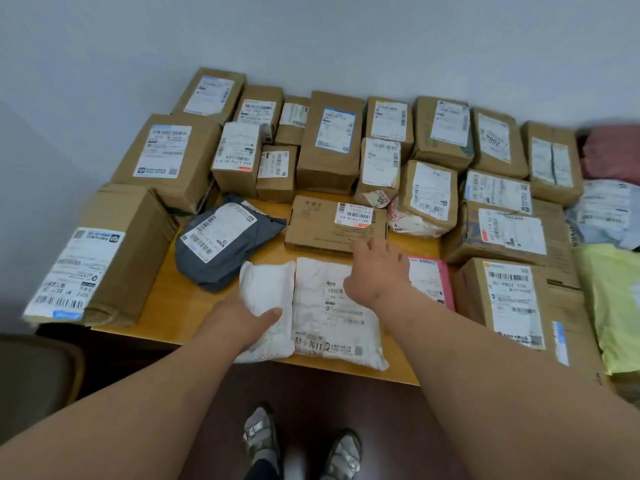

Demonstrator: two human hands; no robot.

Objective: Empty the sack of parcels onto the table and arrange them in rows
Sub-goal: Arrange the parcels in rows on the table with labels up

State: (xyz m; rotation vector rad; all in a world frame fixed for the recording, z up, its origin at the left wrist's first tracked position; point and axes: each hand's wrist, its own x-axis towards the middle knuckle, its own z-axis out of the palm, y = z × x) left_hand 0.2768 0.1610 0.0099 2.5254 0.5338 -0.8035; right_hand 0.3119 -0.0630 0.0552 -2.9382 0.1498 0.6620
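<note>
Several brown cardboard parcels stand in rows across the back of the wooden table (180,306). At the front lie a small white padded parcel (266,285) and a larger white bag parcel (322,327), side by side. My left hand (242,323) grips the small white parcel, thumb on top of it. My right hand (375,268) reaches forward over the larger white bag, its fingers touching the front edge of a flat cardboard box (332,225). A grey bag parcel (221,244) lies to the left, a pink parcel (436,282) to the right, partly hidden by my right arm. No sack is in view.
A tall cardboard box (104,258) stands at the table's left front corner, another box (512,303) at the right front. Yellow (613,306), white and reddish bags lie at the far right. The wall runs behind the table. My feet stand below the front edge.
</note>
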